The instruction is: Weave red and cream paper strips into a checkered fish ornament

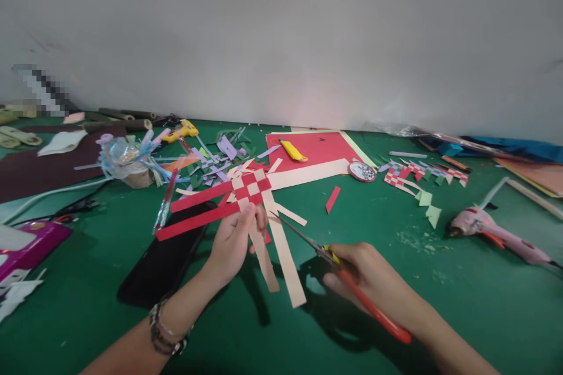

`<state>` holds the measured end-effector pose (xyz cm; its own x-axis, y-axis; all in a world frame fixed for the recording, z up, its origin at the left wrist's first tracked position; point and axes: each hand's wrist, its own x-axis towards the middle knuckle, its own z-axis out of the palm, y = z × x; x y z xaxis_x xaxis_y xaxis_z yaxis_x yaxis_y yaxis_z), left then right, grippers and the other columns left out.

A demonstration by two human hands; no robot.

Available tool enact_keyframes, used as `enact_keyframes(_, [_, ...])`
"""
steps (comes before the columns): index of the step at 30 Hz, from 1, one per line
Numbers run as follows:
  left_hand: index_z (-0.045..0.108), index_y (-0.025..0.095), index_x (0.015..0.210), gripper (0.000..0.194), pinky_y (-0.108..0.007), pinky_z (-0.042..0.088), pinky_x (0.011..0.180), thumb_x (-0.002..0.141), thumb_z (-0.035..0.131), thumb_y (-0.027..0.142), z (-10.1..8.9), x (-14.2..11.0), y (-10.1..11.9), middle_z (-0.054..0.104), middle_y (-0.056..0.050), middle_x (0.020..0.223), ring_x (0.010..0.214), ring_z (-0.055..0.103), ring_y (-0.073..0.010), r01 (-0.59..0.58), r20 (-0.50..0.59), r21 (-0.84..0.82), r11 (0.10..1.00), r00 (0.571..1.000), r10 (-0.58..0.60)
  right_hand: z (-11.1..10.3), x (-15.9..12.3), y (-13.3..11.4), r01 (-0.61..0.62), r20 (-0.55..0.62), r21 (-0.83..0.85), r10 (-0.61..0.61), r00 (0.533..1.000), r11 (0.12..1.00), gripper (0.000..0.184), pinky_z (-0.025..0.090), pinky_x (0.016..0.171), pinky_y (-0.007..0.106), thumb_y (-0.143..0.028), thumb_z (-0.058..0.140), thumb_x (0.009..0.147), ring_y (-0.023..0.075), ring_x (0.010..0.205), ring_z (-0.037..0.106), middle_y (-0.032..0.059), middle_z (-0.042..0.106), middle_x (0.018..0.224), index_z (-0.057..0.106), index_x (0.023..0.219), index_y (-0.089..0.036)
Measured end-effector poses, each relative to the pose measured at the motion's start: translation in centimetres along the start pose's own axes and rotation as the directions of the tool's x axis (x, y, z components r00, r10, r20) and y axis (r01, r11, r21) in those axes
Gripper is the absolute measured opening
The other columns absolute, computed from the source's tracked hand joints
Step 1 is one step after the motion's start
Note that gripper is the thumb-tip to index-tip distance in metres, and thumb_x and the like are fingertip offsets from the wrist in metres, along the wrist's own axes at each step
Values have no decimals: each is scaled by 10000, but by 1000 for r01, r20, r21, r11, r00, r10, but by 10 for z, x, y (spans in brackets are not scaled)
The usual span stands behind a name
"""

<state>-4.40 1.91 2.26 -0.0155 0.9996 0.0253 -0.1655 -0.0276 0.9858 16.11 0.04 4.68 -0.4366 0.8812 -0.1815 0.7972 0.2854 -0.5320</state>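
My left hand is closed on a woven piece of red and beige paper strips, holding it up above the green table. Long red strips stick out to the left and beige ones hang down and to the right. My right hand grips a pair of scissors with red handles. The scissor blades point up and left, their tips close to a beige strip just right of my left hand.
A black phone lies under my left wrist. A pink glue gun lies at the right, a yellow glue gun and a yellow cutter on red paper behind. Loose paper strips, another woven piece and a white wall stand beyond.
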Motion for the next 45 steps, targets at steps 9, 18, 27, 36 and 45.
enact_keyframes(9, [352,196,398,521,-205,301,358,714,469,594,1,0,-2,362,39,331,325,365,-83,-21,-40,54,998,999,23,3,-2,2,-8,13,-13,8,1000,1000,351,204,445,197,-434,485,717,74,473,237,-62,322,493,296,542,-195])
enact_keyframes(18, [490,186,552,449,-199,296,357,729,474,598,4,-3,2,302,76,332,325,356,-89,-55,-64,64,996,996,59,1,-2,4,-8,21,-30,8,1000,1000,332,204,437,202,-438,486,718,77,464,249,-60,346,496,315,558,-202])
enact_keyframes(27, [499,171,573,435,-196,290,371,740,489,572,3,-1,1,364,66,372,338,366,-72,-61,-19,43,997,998,62,0,-1,3,-2,35,-9,2,999,1000,338,196,437,203,-425,472,732,76,472,213,-67,298,492,294,552,-201])
enact_keyframes(36, [498,170,596,421,-208,311,374,726,504,571,2,0,0,374,70,400,325,334,-61,-56,13,-31,998,998,56,-4,-3,4,-12,81,24,10,997,1000,316,216,453,205,-449,480,713,79,485,252,-59,337,519,335,586,-199])
enact_keyframes(45, [494,169,585,435,-201,276,370,699,526,587,2,-1,3,367,72,388,333,312,-59,-53,16,-66,996,998,54,-7,-3,2,9,124,74,-18,992,997,311,233,459,208,-468,506,689,82,497,293,-49,379,553,364,631,-198])
